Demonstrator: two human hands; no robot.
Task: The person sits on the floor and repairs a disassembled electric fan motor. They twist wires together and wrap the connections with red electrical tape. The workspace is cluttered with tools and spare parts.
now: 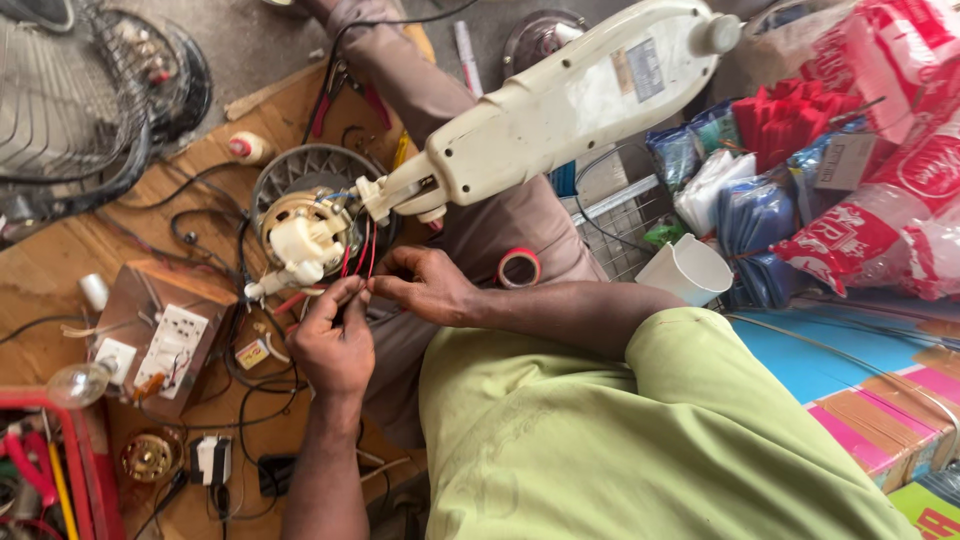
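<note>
Both my left hand (335, 345) and right hand (425, 285) pinch thin red wires (358, 262) just below the cream plastic fan motor (300, 240). They look limp and fragile, so I'd grip the insulation.

Red & black wires (358, 262) run from cream fan motor (303, 238), pinched taut.

I see even, soft daylight across the whole view, bright without harsh shadows. The white fan housing (570, 100) comes close to blowing out, and the plastic bags (890, 150) at upper right catch mild glare. Focus is fairly sharp at centre; the edges bend and soften slightly, and the green sleeve (640, 440) nearest me looks a little blurred.
</note>
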